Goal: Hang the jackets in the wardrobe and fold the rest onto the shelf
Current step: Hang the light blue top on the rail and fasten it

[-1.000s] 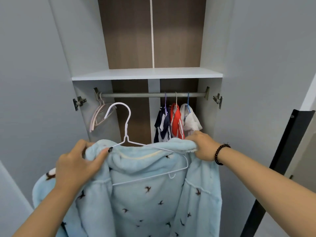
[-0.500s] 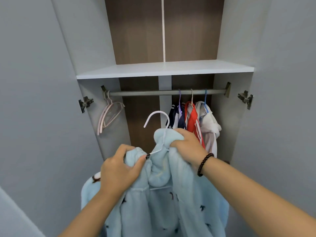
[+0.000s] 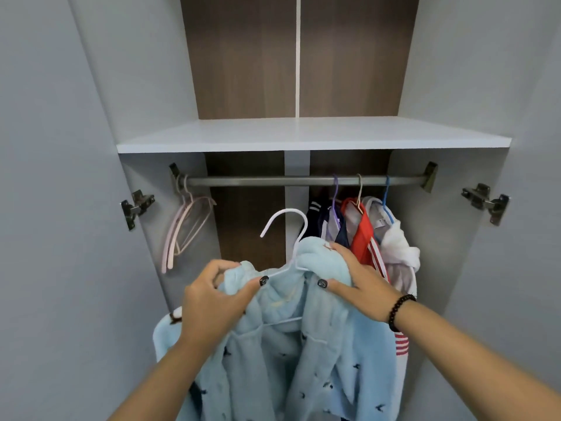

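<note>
Open wardrobe (image 3: 455,86), shelf (image 3: 303,135) above rod (image 3: 258,180). Below rod, left hand (image 3: 212,302) and right hand (image 3: 358,284) gripping blue jacket (image 3: 303,360) on white hanger (image 3: 285,226), fingers curled into fabric.

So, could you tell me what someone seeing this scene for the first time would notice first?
First, the fluffy light-blue jacket at bottom centre, draped on a white hanger whose hook is below the rail, not on it. The left hand and right hand grip the fabric at the collar. Next, the navy, red and white garments hanging at the rail's right end, and the pink hangers at its left, under the white shelf.
</note>
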A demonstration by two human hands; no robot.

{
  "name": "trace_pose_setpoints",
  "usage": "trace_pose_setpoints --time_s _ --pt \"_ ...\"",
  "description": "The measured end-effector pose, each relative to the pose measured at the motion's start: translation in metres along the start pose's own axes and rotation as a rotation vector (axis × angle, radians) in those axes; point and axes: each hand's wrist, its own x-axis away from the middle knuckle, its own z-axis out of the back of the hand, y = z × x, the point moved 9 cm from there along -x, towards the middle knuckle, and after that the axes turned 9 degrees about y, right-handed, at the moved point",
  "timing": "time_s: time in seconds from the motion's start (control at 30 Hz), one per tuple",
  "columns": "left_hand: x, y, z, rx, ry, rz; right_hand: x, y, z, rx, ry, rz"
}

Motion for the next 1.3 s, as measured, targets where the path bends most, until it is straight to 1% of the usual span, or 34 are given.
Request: trace_pose_setpoints --time_s 0.1,0.17,0.33,0.43,0.6,0.77,0.87,0.9,1.0,1.13,1.23,1.3 --pt "-0.023 -0.007 -0.009 -0.037 -0.035 -0.07 -0.015 -0.017 -0.016 0.003 -0.011 0.059" --pt "-0.035 -0.011 -0.016 -0.086 -0.058 -0.122 -0.024 -0.027 -0.023 -0.058 0.013 0.073" --pt "-0.06 -0.014 -0.039 -0.187 -0.063 -0.242 -0.05 -0.024 -0.026 -0.273 0.132 0.013" --pt "-0.07 -0.018 -0.061 -0.192 -0.06 -0.229 -0.067 -0.013 -0.02 -0.348 0.207 -0.053" --pt "-0.084 -0.034 -0.099 -0.093 -0.105 -0.104 -0.104 0.019 -0.005 -0.41 0.261 -0.171" --pt "-0.082 -0.065 -0.137 0.133 -0.118 0.201 -0.136 0.057 0.002 -0.463 0.248 -0.296" --pt "-0.09 -0.085 -0.157 0.208 -0.089 0.417 -0.158 0.071 0.008 -0.496 0.256 -0.331" --pt "-0.093 -0.086 -0.162 0.216 -0.09 0.447 -0.165 0.074 0.009 -0.495 0.255 -0.342" --pt "-0.102 -0.09 -0.181 0.235 -0.132 0.425 -0.188 0.087 0.012 -0.517 0.256 -0.39" --pt "-0.111 -0.107 -0.195 0.283 -0.154 0.479 -0.206 0.11 0.009 -0.579 0.271 -0.502" --pt "-0.123 -0.118 -0.205 0.295 -0.232 0.522 -0.216 0.112 0.012 -0.603 0.318 -0.536" --pt "-0.131 -0.127 -0.215 0.285 -0.297 0.544 -0.222 0.114 0.015 -0.591 0.379 -0.565"
